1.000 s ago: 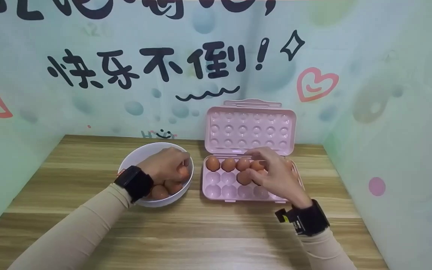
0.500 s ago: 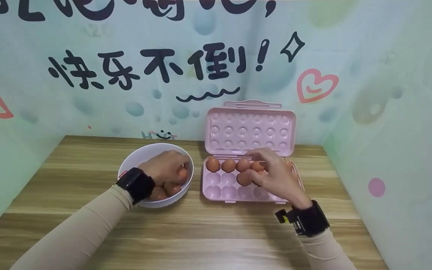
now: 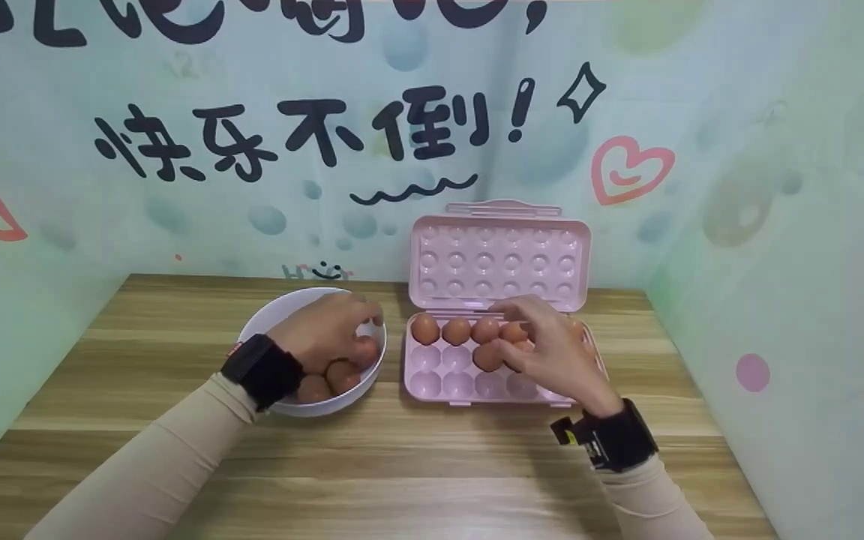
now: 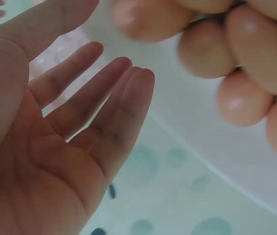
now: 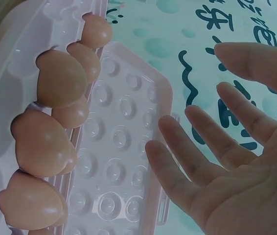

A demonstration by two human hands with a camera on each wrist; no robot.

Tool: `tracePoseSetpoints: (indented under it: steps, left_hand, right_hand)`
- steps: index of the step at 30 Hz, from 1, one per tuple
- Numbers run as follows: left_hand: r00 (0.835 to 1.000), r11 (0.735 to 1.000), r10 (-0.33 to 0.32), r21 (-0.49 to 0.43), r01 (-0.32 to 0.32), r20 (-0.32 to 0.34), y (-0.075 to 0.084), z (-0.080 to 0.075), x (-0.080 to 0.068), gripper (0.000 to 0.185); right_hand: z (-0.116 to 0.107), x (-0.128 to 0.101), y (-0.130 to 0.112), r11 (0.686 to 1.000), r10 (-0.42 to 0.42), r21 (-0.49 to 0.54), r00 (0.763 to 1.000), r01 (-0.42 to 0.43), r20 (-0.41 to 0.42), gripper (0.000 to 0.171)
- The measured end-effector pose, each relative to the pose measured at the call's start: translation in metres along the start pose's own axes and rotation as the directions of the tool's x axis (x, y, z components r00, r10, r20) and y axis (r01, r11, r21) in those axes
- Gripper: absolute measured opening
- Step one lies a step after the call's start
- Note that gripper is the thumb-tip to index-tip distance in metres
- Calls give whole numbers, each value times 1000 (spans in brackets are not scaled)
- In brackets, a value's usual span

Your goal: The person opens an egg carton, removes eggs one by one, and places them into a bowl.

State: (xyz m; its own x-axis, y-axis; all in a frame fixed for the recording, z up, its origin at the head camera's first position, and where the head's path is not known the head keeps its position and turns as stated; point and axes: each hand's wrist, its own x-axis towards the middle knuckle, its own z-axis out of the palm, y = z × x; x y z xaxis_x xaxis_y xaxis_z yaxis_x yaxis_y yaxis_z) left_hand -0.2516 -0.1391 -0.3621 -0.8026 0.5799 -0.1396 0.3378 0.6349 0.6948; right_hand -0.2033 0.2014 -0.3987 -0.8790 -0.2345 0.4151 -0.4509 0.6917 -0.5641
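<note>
Eggs [image 3: 314, 388] sit in a bowl [image 3: 274, 313] under the left hand [image 3: 325, 332], a carton [image 3: 457, 383] under the right hand [image 3: 558, 351], both loosely extended.

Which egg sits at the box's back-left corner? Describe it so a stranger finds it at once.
On the wooden table, right of the white bowl, is the open pink box. Its back row of eggs lies along the lid. Take the left-end egg: its neighbour has eggs on both sides, this one only on its right.
</note>
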Motion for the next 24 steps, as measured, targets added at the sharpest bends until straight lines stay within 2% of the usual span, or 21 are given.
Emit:
tracePoseSetpoints:
  steps: [1,4,6,7,10,14,18,21,24]
  left_hand:
    - [1000,1000,2,11,-2,-9,3,-1,-1,36]
    - [996,985,65,165,-55,-55,13,-2,-1,46]
    - [984,939,144,328,-102,-108,19,-1,-1,46]
    - [980,927,164,358,-112,-116,21,0,-1,45]
    - [968,924,196,359,-129,-158,28,6,-1,48]
    - [946,925,235,349,-147,-225,29,16,-4,59]
    - [932,930,229,345,-125,-280,21,27,-5,67]
    - [917,933,254,327,-149,-306,14,33,-5,68]
    - [901,929,300,311,-201,-315,8,39,-5,67]
  right_hand:
    - [0,0,0,1000,0,-1,1000,0,1,42]
    - [1,0,2,1000,-10,-8,1000,10,4,42]
    - [1,0,2,1000,-26,-2,1000,26,12,43]
    - [2,1,3,999,-32,-2,999,32,17,44]
    - [2,1,5,998,-54,-9,998,55,34,45]
    - [3,1,9,996,-69,-60,996,73,55,46]
    - [5,1,12,990,-73,-116,995,80,71,48]
    - [7,1,15,986,-80,-142,994,91,78,51]
    - [8,1,19,983,-79,-156,993,93,91,53]
